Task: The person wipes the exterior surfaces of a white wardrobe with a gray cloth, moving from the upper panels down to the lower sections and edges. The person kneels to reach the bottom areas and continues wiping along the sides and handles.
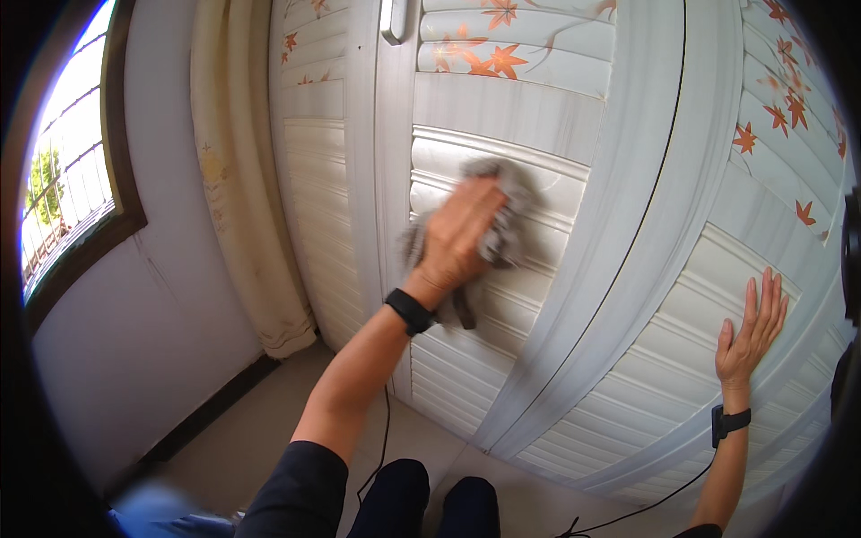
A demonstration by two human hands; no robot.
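A crumpled grey cloth point(506, 235) is pressed by my left hand point(461, 228) against the louvred lower panel point(558, 195) of a white wardrobe door. Hand and cloth are both blurred, and part of the cloth hangs below the palm. Over at the right, my right hand point(752, 333) lies flat with fingers spread on the slats of another door panel point(699, 296); it holds nothing. Each wrist wears a black band. Orange maple leaves decorate the upper slats point(501, 60), and a metal handle point(393, 23) sits at the top.
A cream curtain point(232, 181) hangs beside the wardrobe at left, near a barred window point(74, 134) in the wall. Thin black cables point(385, 437) run down by my arms. A blurred blue item point(161, 508) lies at lower left. My knees point(400, 491) are close to the wardrobe's base.
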